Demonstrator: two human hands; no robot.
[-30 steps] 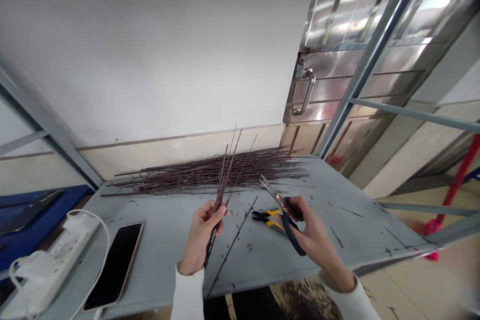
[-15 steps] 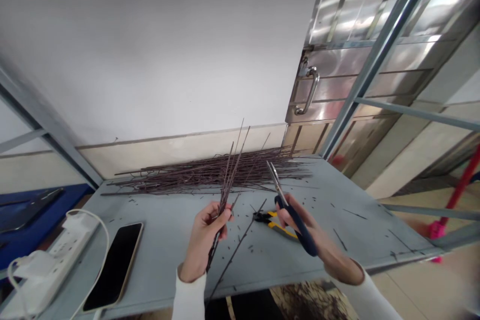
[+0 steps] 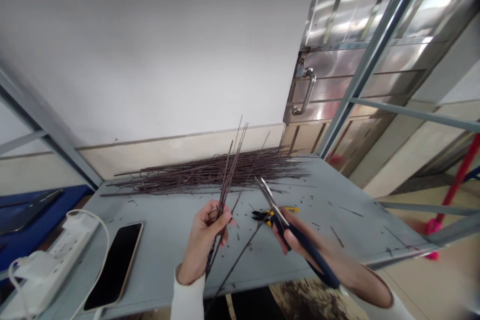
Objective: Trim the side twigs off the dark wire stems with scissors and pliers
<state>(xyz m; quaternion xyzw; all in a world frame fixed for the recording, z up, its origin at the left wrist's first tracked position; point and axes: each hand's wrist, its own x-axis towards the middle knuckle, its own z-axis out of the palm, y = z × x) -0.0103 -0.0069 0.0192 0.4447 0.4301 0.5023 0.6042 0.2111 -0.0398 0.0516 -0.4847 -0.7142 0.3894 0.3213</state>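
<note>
My left hand (image 3: 204,240) is closed around a thin bundle of dark twigs (image 3: 229,170) held upright above the grey table (image 3: 161,230). Its tips reach up past the pile behind. My right hand (image 3: 300,242) grips dark-blue-handled scissors (image 3: 288,227), blades slightly apart and pointing up-left, just right of the bundle. One loose long twig (image 3: 240,255) lies slanted on the table between my hands. Yellow-handled pliers (image 3: 275,212) rest on the table behind the scissors.
A long pile of dark twigs (image 3: 210,172) lies along the back of the table. A black phone (image 3: 114,265) and a white power strip with cable (image 3: 48,265) sit at the left. Small twig offcuts dot the tabletop. Metal frame posts and a steel door stand at the right.
My right hand has dropped lower and turned, so the scissors' handle now trails toward me and the blades sit lower. The left hand and bundle stayed almost still.
</note>
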